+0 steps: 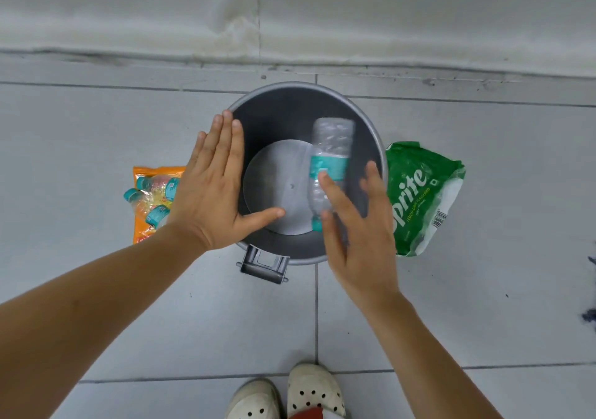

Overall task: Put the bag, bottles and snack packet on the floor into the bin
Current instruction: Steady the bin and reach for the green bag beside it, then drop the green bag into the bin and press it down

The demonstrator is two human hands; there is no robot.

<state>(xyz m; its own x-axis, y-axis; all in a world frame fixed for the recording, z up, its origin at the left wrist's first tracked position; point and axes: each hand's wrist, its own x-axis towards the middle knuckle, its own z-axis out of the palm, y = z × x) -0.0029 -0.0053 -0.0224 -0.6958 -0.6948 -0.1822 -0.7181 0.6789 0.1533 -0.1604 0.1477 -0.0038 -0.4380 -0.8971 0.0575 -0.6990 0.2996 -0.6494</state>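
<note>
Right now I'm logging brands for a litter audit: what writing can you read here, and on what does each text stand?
"prite": big white letters on the green bag right of the bin; the first letter is hidden.
Yellow small print and barcode digits on that bag: too small to read.
Teal labels on the bottles: blurred.
Orange snack packet: no readable text.

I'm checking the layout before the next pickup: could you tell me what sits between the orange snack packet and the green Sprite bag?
The head view shows the bin standing between the snack packet and the Sprite bag.
</note>
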